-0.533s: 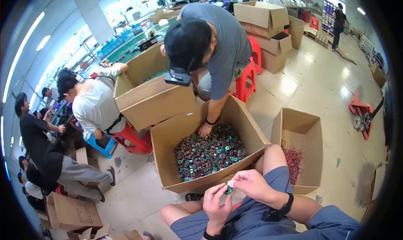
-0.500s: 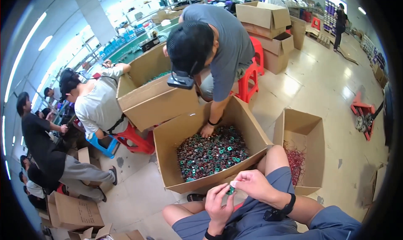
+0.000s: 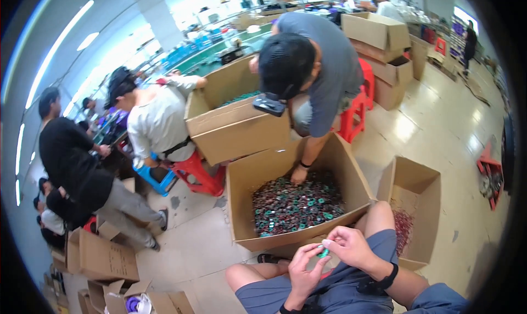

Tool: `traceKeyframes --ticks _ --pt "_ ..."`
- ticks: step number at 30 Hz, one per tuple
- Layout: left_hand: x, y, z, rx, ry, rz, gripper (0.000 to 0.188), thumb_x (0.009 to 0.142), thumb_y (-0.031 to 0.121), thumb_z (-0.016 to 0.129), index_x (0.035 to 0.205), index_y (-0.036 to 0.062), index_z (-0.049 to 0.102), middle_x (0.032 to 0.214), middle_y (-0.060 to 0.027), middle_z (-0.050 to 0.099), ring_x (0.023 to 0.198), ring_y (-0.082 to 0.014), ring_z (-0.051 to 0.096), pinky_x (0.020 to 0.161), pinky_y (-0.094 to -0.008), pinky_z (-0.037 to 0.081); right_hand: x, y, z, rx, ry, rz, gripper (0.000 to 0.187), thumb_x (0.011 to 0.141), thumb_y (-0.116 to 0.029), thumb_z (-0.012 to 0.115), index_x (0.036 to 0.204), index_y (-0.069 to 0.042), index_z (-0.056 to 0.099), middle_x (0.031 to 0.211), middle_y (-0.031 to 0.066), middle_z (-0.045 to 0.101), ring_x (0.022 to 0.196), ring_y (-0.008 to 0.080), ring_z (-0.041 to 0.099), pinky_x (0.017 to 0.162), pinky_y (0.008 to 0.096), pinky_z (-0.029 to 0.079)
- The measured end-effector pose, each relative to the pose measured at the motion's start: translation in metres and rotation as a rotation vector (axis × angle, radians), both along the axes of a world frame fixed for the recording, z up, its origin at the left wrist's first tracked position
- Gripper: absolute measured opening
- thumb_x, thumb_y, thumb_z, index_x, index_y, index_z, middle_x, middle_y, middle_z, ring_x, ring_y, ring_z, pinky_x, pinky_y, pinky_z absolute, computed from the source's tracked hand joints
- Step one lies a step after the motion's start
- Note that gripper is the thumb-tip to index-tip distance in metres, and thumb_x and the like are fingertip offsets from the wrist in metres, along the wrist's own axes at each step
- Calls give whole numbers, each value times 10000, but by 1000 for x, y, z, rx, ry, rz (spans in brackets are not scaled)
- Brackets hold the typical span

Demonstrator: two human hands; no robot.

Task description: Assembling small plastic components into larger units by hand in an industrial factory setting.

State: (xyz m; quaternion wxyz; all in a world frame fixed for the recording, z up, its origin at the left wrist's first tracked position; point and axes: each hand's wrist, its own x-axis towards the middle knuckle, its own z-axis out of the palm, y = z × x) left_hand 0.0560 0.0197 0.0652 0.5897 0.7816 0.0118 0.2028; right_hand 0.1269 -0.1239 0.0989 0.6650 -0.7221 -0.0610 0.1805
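Observation:
Above my lap, my left hand [image 3: 305, 271] pinches a small green ring-shaped part [image 3: 323, 253] between its fingertips. My right hand [image 3: 350, 248] meets it from the other side, thumb and forefinger closed at the part's upper edge. Whether the right fingers grip the part itself or something thin on it is too small to tell. Just beyond my knees stands a large open carton [image 3: 299, 239] holding a heap of small dark-red and green ring parts [image 3: 293, 207]. A co-worker's hand [image 3: 299, 174] reaches into that heap.
Right of my knee, a carton [image 3: 422, 204] holds red wire-like scraps [image 3: 403, 229]. The co-worker [image 3: 335, 67] leans in beside another carton [image 3: 236, 132] of green parts. Red stools [image 3: 354, 116], a seated person [image 3: 159, 116] and a standing person [image 3: 71, 143] are nearby; cartons [image 3: 104, 256] sit lower left.
The whole view has swung left, so the scene sits farther right in the picture. Both my hands stay together at the green part. The co-worker's hand is still in the heap.

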Motion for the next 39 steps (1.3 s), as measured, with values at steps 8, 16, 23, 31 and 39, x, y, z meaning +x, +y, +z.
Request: traceKeyframes --ticks 8,16,23,31,39 --pt "-3 1 -18 -17 -21 -36 358 798 53 810 1133 5 690 1085 -132 701 1017 -243 683 905 -338 531 -6 -7 -19 -121 -19 -35 154 905 -100 721 834 20 656 694 -22 640 637 3 535 540 198 439" --pt "-6 4 -10 -31 9 -4 492 801 111 808 1241 7 615 1123 -132 711 1021 -256 698 916 -348 537 -8 -1 -5 -317 -233 3 190 873 -133 730 803 24 649 584 43 616 517 50 521 487 257 427" --pt "3 9 -6 96 -114 -30 322 805 88 793 1110 44 699 1095 -124 712 998 -276 691 891 -359 540 -1 0 -17 -308 -243 -35 199 874 -141 729 790 20 648 576 40 608 511 50 509 487 256 427" --pt "-1 -1 -10 59 -101 -8 289 781 75 807 1056 44 724 1079 -114 712 984 -270 691 875 -355 543 -2 2 -13 -178 -87 -45 212 894 -143 721 791 26 645 597 29 623 538 26 518 489 237 429" --pt "6 4 -9 252 -211 13 338 790 57 788 1090 36 634 1041 -121 700 940 -319 675 837 -391 549 2 1 2 -367 -252 0 243 857 -218 742 771 -6 660 605 114 666 518 190 658 512 318 495"
